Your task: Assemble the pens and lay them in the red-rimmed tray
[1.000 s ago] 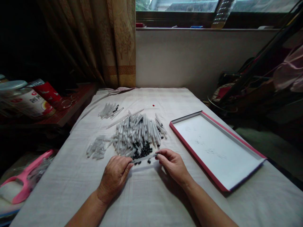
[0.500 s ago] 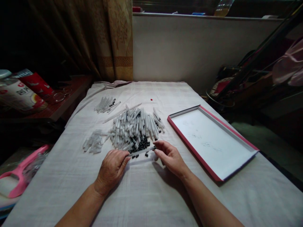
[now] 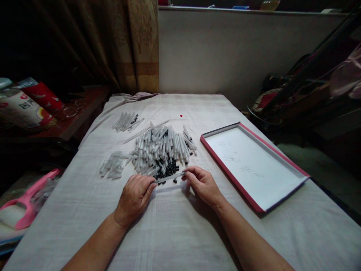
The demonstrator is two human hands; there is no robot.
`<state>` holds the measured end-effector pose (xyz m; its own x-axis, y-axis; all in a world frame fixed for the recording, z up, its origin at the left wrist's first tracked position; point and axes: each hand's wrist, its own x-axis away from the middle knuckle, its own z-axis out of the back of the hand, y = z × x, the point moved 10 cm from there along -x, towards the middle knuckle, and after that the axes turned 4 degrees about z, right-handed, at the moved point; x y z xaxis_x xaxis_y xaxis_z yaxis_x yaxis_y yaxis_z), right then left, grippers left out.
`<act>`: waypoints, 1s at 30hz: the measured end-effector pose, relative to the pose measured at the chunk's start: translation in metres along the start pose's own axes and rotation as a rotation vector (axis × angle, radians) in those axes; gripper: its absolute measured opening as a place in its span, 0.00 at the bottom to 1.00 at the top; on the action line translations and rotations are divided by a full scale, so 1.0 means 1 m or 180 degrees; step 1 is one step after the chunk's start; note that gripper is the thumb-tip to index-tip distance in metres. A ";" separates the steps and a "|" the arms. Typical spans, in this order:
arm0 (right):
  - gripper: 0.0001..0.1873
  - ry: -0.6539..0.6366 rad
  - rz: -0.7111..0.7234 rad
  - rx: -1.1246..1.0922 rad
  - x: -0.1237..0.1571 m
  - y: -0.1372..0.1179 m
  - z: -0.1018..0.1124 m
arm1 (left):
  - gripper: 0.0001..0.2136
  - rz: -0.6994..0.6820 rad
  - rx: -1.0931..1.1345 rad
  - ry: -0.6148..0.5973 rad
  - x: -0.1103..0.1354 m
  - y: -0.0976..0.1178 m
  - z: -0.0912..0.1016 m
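A slim translucent tube (image 3: pixel 169 177) is held crosswise.

Room: looks like a home
Curtain (image 3: pixel 143 45): patterned, beside a sill (image 3: pixel 220 10)
Cloth (image 3: pixel 169 233): pale, faintly checked, spread wide
Side table (image 3: pixel 80 122): eyeglasses (image 3: pixel 70 111), labelled jar (image 3: pixel 24 109)

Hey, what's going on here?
Someone is handling one translucent pen-like tube over a cloth-covered table. The left hand has one end in its grip; the right hand pinches the other. Just beyond lies a heap of similar tubes, with small black pieces along its near edge. A shallow red-edged tray lies to the right.
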<state>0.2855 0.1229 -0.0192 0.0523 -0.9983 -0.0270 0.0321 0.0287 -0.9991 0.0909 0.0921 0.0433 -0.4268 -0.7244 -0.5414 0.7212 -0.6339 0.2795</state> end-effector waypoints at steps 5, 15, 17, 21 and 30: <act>0.08 0.0069 0.0414 0.0297 0.000 -0.015 0.008 | 0.13 -0.0002 0.0056 -0.0195 -0.003 0.004 -0.003; 0.06 0.0502 0.1051 0.0696 0.000 -0.035 0.031 | 0.14 0.0207 0.0516 -0.0399 -0.003 -0.009 -0.006; 0.09 0.0583 0.0836 0.1015 -0.002 -0.024 0.031 | 0.13 0.0236 0.0544 -0.0429 -0.002 -0.010 -0.008; 0.09 0.0414 0.0905 0.1577 -0.001 -0.024 0.020 | 0.11 0.0281 0.0578 -0.0467 0.000 -0.012 -0.011; 0.11 0.0154 0.0453 0.0512 0.000 -0.022 0.013 | 0.11 0.0205 0.0507 -0.0469 -0.002 -0.008 -0.010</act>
<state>0.2978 0.1232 0.0036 0.0198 -0.9848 -0.1727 0.1870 0.1733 -0.9670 0.0912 0.1007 0.0342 -0.4661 -0.7892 -0.3999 0.6594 -0.6112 0.4378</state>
